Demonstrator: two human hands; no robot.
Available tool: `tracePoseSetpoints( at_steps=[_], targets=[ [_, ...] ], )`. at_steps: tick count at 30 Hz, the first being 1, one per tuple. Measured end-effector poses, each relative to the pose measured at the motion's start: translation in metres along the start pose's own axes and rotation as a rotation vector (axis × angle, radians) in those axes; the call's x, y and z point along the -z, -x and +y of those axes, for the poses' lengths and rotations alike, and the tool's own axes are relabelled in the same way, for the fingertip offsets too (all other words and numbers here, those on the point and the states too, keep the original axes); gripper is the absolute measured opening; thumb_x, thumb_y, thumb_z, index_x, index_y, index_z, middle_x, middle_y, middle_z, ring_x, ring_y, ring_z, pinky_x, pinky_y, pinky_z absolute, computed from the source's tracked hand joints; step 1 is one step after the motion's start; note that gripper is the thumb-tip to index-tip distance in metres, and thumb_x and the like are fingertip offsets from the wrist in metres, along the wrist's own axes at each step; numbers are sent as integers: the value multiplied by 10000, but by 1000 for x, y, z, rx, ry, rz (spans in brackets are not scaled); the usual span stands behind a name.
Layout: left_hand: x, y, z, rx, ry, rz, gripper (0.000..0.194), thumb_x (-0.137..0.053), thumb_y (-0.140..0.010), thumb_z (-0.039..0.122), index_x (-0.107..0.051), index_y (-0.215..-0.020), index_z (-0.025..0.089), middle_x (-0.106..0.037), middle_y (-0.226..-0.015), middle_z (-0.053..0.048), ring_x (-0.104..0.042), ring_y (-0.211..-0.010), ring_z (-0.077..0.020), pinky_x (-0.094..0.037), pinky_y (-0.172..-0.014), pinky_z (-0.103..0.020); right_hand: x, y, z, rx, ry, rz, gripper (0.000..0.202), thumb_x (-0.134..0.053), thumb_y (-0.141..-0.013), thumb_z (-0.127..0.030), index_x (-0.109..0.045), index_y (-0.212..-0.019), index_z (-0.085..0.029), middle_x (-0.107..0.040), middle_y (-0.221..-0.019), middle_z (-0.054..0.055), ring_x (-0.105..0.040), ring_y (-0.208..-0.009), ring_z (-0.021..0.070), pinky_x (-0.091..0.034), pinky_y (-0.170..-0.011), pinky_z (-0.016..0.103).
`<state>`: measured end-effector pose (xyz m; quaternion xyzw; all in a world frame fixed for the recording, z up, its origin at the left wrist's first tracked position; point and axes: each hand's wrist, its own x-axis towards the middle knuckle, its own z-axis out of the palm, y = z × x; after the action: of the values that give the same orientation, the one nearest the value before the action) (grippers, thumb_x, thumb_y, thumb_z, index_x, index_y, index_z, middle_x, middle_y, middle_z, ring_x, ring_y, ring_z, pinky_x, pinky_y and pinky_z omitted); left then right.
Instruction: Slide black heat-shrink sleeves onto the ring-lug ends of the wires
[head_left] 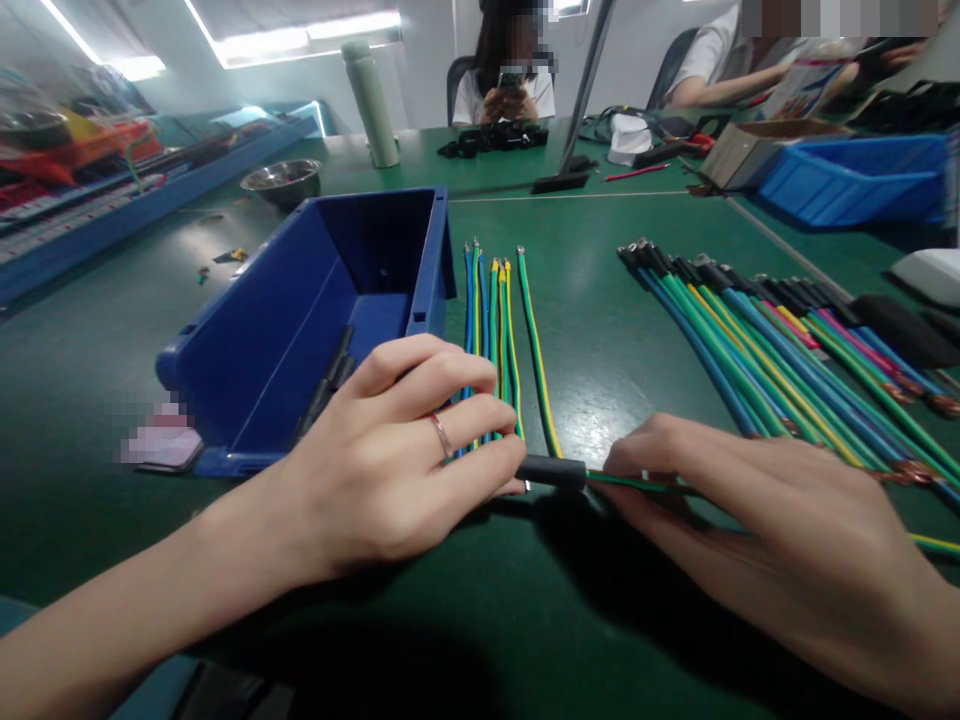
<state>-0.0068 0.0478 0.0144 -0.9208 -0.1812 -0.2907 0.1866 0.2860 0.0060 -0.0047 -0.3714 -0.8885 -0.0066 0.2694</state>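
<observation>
Between my hands a green-and-yellow wire [626, 481] runs into a black sleeve [555, 471]. My left hand [405, 450], with a ring on one finger, is closed on the sleeve's left part. My right hand [765, 510] pinches the wire just right of the sleeve; its fingertips are partly hidden. Beyond my left fingers lie several blue and green-yellow wires [493, 310] with metal ends. One separate green-yellow wire [536, 345] lies to their right. Past my right hand is a bundle of cables [750, 340] with black sleeved ends.
A blue bin [255, 370] with black tubes inside stands behind my left hand. Farther back are a metal bowl [281, 182], a green bottle [371, 105], a stand base [561, 183] and a light-blue tray [855, 180]. Two people sit across the table.
</observation>
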Motion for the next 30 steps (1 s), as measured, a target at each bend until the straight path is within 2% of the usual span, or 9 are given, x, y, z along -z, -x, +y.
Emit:
tracePoseSetpoints(
  at_steps=[5,8,11,14,17,22,27,30],
  targets=[
    [-3,-1,-1,-11,10,-32,339,-577,-1247,217,-804,-995,231,-815,-864,56,-775,-1017,-178,-551,-1156,-342,0,3,-2,9,-33,-26,312,-496,-1152,-151,-573,-875,-272,-694,-715,-39,-652,-533,133,-382,-494,275],
    [-7,1,-2,-13,12,-27,388,-551,-1255,224,-801,-959,237,-820,-868,55,-777,-1016,-178,-568,-1155,-353,-1,4,-1,23,-54,-66,307,-505,-1180,-167,-576,-898,-264,-649,-706,-51,-602,-513,116,-369,-488,267],
    [-7,-1,-1,-41,15,-20,398,-557,-1232,157,-805,-928,222,-821,-861,44,-782,-997,-179,-584,-1143,-351,-2,3,1,55,-114,-95,291,-511,-1197,-157,-579,-929,-250,-592,-717,-65,-553,-516,102,-373,-515,273],
    [-1,-4,0,-62,20,-66,439,-548,-1213,99,-799,-874,220,-817,-842,45,-794,-995,-174,-587,-1144,-331,1,2,3,128,-159,-129,323,-481,-1200,-113,-562,-916,-244,-546,-733,-70,-492,-526,93,-341,-522,292],
    [4,-8,0,-74,29,-106,462,-541,-1237,151,-808,-868,228,-818,-836,55,-803,-981,-166,-595,-1132,-325,4,1,4,153,-173,-159,332,-470,-1201,-101,-543,-913,-249,-536,-738,-73,-461,-534,96,-317,-520,303],
    [3,-8,-2,-67,37,-140,428,-581,-1224,157,-827,-879,221,-814,-819,66,-785,-971,-170,-586,-1129,-336,5,3,3,94,-149,-112,188,-480,-1235,-195,-562,-1079,-260,-598,-775,-85,-569,-557,102,-357,-529,280],
    [1,-6,-2,-37,43,-124,468,-548,-1235,163,-798,-844,225,-792,-810,59,-746,-933,-172,-532,-1167,-329,0,4,5,59,-52,-80,266,-403,-1278,-297,-577,-1078,-273,-636,-758,-82,-615,-527,117,-375,-511,300],
    [0,-6,-2,-39,35,-163,470,-532,-1260,225,-803,-876,227,-793,-829,61,-754,-950,-177,-533,-1155,-330,-1,4,5,53,-43,-73,272,-408,-1279,-306,-571,-1063,-283,-680,-778,-72,-657,-551,125,-401,-532,309]
  ],
)
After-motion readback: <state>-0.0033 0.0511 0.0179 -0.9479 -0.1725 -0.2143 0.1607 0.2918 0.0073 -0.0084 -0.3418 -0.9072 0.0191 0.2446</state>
